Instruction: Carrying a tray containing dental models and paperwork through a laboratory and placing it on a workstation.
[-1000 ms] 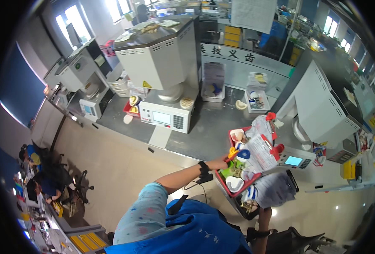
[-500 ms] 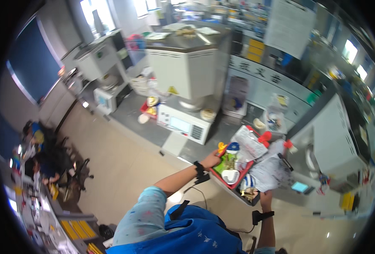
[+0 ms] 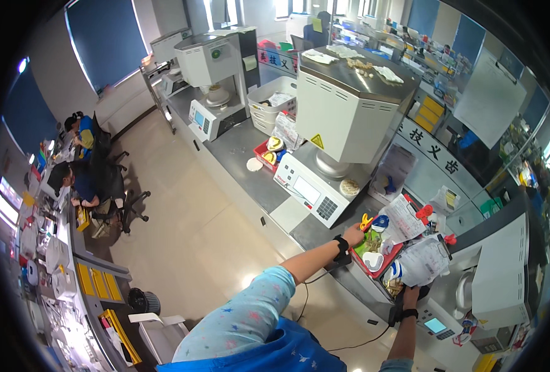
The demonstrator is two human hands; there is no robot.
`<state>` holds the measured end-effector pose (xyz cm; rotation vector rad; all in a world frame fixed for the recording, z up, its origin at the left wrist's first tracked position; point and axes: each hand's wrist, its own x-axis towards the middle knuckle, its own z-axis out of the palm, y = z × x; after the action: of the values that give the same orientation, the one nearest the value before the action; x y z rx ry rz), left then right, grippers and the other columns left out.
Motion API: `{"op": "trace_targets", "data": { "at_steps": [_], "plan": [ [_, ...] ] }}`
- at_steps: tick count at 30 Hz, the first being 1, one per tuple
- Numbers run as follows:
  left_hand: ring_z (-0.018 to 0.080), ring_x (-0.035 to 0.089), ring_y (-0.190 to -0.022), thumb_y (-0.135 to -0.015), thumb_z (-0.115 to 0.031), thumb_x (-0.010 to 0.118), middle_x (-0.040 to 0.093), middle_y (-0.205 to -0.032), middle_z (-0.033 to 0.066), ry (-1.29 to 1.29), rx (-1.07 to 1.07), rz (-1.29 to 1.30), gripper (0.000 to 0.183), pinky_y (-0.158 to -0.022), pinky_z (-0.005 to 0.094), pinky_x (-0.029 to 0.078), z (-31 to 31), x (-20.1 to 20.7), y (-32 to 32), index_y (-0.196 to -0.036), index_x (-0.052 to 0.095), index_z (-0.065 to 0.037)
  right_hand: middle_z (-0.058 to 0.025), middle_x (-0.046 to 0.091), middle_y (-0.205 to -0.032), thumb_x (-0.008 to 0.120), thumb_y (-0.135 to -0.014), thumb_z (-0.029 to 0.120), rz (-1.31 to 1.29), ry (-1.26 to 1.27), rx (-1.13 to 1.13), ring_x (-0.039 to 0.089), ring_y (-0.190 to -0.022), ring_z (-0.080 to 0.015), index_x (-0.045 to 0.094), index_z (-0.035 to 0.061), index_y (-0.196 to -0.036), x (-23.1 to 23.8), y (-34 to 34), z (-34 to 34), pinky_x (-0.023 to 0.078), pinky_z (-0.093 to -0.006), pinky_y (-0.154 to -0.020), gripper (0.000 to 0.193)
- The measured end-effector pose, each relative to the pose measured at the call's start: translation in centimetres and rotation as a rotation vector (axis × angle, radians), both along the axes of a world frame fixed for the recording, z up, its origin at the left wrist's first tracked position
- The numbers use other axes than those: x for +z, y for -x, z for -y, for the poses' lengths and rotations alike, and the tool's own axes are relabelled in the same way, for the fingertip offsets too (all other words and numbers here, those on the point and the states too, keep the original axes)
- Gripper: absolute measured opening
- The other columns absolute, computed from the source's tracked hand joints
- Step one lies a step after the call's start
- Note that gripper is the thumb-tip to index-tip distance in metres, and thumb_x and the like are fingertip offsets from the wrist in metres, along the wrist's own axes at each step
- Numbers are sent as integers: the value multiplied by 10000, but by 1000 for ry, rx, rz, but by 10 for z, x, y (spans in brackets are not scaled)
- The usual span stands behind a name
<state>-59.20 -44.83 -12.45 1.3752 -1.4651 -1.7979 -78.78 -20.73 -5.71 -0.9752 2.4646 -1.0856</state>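
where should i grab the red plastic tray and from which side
Probably the left rim of the red plastic tray, coming from the person's left, thumb over the edge: the raised wall gives something to pinch, and the left hand is there. White horseshoe-shaped piece and other contents crowd the middle; white paper sheet covers the far end.

Dental laboratory or workshop, indicated by tall pale machines (image 3: 343, 118) with keypad panels along the bench (image 3: 234, 146), a horseshoe-shaped white cast (image 3: 372, 261) in a red tray (image 3: 363, 267) near the bench's front edge, and workers (image 3: 85, 183) seated at workstations (image 3: 105, 264).
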Motion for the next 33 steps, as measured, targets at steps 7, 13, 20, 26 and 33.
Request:
{"op": "trace_targets", "data": {
  "at_steps": [7, 13, 20, 26, 33],
  "plan": [
    [338, 535, -1030, -642, -278, 585, 560, -1098, 222, 118, -151, 94, 655, -899, 366, 410, 0, 10, -17, -1244, 439, -63, -250, 530, -1111, 452, -859, 172, 15, -97, 48, 491, -1052, -355, 482, -76, -1128, -22, 8, -24, 370, -356, -884, 367],
    [351, 434, -1138, -725, -303, 569, 424, -1240, 265, 357, -195, -130, 749, -945, 345, 357, -19, 13, -107, -1338, 256, -9, -248, 482, -1149, 454, -856, 145, 98, -139, 140, 446, -1086, -366, 408, -87, -1165, -10, -11, -29, 328, -372, -923, 390],
    [346, 456, -1129, -812, -344, 510, 489, -1208, 213, 105, -71, 420, 516, -970, 384, 351, -62, -67, -480, -1222, 457, -35, -307, 484, -1058, 478, -814, 136, -553, -204, -412, 467, -996, -428, 350, -105, -1204, -15, -52, -36, 382, -461, -828, 476],
    [233, 527, -983, -854, -391, 412, 545, -1115, 124, -763, 242, 422, 462, -797, 357, 447, -136, -51, -706, -1191, 473, -81, -259, 430, -1178, 477, -788, 50, -1065, 85, -382, 422, -1085, -391, 348, -76, -1226, 61, -196, 73, 329, -447, -923, 473],
    [237, 592, -916, -806, -472, 451, 618, -1000, 126, -1038, 141, 63, 500, -794, 349, 455, -190, -159, -755, -1053, 597, -63, -131, 503, -1075, 488, -780, 14, -168, 165, 357, 490, -1002, -245, 466, 5, -1135, 17, -425, 319, 382, -326, -857, 356]
  ]
}}
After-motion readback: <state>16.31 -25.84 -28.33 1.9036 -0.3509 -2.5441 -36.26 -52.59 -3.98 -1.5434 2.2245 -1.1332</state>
